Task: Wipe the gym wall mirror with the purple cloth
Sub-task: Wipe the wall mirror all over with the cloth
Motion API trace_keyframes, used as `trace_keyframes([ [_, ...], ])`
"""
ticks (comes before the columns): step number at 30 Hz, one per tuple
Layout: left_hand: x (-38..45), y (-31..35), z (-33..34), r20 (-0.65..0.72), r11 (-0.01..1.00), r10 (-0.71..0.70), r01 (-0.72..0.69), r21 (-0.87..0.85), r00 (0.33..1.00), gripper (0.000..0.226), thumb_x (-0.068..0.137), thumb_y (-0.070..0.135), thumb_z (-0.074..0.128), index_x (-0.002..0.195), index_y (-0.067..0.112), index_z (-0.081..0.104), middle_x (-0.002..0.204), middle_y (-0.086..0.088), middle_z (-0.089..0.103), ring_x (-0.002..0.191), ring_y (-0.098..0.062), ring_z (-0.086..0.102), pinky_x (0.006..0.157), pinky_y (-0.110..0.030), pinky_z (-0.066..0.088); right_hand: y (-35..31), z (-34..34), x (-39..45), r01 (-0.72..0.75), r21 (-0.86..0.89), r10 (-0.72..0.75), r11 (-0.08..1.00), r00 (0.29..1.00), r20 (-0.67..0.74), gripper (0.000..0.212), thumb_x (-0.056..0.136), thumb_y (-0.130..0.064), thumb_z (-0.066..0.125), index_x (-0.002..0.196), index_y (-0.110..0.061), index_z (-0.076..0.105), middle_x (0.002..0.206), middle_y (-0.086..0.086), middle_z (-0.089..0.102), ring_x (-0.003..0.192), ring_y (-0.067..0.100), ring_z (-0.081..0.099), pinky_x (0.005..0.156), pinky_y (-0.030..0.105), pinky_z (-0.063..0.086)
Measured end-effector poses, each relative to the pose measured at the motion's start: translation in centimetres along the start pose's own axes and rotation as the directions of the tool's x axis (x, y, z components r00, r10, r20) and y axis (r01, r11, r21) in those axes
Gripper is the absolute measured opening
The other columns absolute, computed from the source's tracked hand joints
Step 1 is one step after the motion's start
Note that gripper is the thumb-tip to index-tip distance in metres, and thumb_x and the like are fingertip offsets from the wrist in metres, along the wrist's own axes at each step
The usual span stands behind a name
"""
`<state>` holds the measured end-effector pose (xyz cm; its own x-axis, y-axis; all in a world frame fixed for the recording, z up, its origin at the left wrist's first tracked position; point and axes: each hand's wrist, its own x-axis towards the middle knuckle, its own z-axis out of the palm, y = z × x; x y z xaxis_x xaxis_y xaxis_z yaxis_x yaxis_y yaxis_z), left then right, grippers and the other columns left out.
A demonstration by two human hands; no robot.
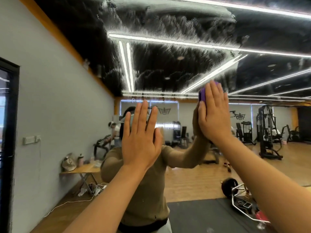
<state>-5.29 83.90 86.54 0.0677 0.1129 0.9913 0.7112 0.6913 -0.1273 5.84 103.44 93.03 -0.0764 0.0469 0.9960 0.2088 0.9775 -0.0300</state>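
Head view: left hand [140, 137] lying flat against mirror [168, 64], fingers straight and close together, holding nothing. Farther right, right hand [212, 115] pressing cloth [202, 95] flat onto glass, fingers straight, purple edge peeking out above fingertips and beside thumb. Streaky white smears covering mirror above.

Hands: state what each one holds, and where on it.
The right hand presses the purple cloth flat against the mirror with straight fingers over its back; only its top and left edge show. The left hand holds nothing, fingers straight.
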Motion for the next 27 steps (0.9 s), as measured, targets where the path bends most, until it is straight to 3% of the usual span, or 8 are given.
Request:
trace_keyframes([
  [4, 0.1, -0.1, 0.0, 0.006, 1.0, -0.004, 0.004, 0.008, 1.0, 0.062, 0.103, 0.036, 0.029, 0.16, 0.013, 0.024, 0.168, -0.01, 0.013, 0.156, -0.025, 0.009, 0.126, -0.044, 0.004, 0.4, -0.1, 1.0, -0.001, 0.016, 0.001, 1.0, 1.0, -0.018, 0.059, 0.106, -0.03, 0.028, 0.16, -0.01, 0.017, 0.168, 0.008, 0.014, 0.156, 0.02, 0.003, 0.124, 0.027, -0.009],
  [9, 0.1, -0.1, -0.1, 0.021, 1.0, -0.009, 0.009, 0.007, 1.0, 0.062, 0.103, 0.037, 0.028, 0.16, 0.014, 0.024, 0.168, -0.01, 0.013, 0.156, -0.025, 0.01, 0.126, -0.044, 0.004, 0.6, -0.1, -6.4, -0.002, 0.056, 0.002, 0.998, 1.0, 0.0, 0.059, 0.105, -0.028, 0.033, 0.16, -0.01, 0.021, 0.168, 0.007, 0.016, 0.156, 0.019, 0.005, 0.127, 0.034, -0.002],
  [14, 0.1, 1.8, -0.3, 0.034, 0.994, -0.097, 0.099, -0.052, 0.995, 0.065, 0.1, 0.036, 0.03, 0.16, 0.01, 0.022, 0.168, -0.011, 0.013, 0.156, -0.024, 0.008, 0.126, -0.045, 0.002, 1.7, -0.5, -11.3, 0.002, 0.039, -0.005, 0.999, 0.998, 0.066, 0.06, 0.105, -0.031, 0.031, 0.16, -0.012, 0.017, 0.168, 0.004, 0.015, 0.156, 0.02, 0.007, 0.127, 0.035, -0.001],
  [24, -0.1, 3.0, 0.8, 0.015, 0.998, -0.068, 0.068, -0.017, 0.998, 0.063, 0.101, 0.035, 0.029, 0.16, 0.012, 0.021, 0.168, -0.012, 0.013, 0.156, -0.028, 0.01, 0.125, -0.049, 0.008, 3.3, -1.4, 2.3, -0.044, 0.021, 0.044, 0.999, 0.999, 0.002, 0.059, 0.107, -0.031, 0.028, 0.16, -0.011, 0.014, 0.169, 0.006, 0.011, 0.155, 0.016, -0.002, 0.121, 0.023, -0.014],
  [27, -0.1, 3.2, 0.9, 0.005, 0.997, -0.076, 0.076, 0.002, 0.997, 0.063, 0.101, 0.034, 0.029, 0.16, 0.012, 0.021, 0.168, -0.013, 0.014, 0.155, -0.029, 0.01, 0.125, -0.052, 0.01, 3.5, -1.5, 3.3, -0.069, 0.039, 0.07, 0.997, 0.997, -0.028, 0.057, 0.108, -0.028, 0.031, 0.16, -0.01, 0.016, 0.169, 0.007, 0.012, 0.156, 0.018, 0.001, 0.123, 0.027, -0.01],
])
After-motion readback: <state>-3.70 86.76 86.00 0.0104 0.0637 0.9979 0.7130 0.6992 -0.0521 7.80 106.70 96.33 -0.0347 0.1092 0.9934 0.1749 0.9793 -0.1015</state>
